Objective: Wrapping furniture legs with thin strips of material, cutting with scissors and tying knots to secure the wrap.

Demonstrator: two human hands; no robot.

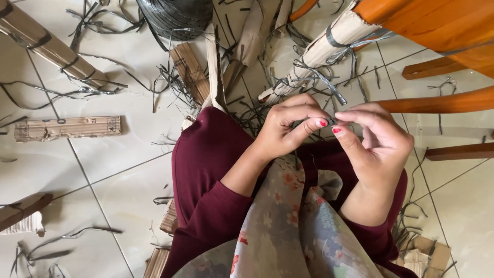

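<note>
Your left hand (pixel 288 128) and right hand (pixel 378 141) meet just right of the frame's center, above your lap. Both pinch the same short piece of dark strap (pixel 332 121), thumb and fingers of each closed on it, so each grip is closed on the strap; only a sliver of it shows between your fingertips. Below the hands lie your maroon sleeves (pixel 216 206) and a flowered cloth (pixel 288 226) draped toward the bottom center. The tiled floor (pixel 118 170) around you is strewn with strap offcuts (pixel 170 82), thickest at upper center. A black strap roll (pixel 175 15) sits at the top, left of center. 1 cardboard strip (pixel 67 127) lies flat at the left, another banded cardboard piece (pixel 46 44) slants across the upper left, and a cardboard bundle (pixel 319 51) wrapped with gray strap slants from the top right down toward your hands. Orange wooden furniture legs (pixel 437 103) fill the upper right. More cardboard scraps (pixel 427 252) lie at the lower right corner.
</note>
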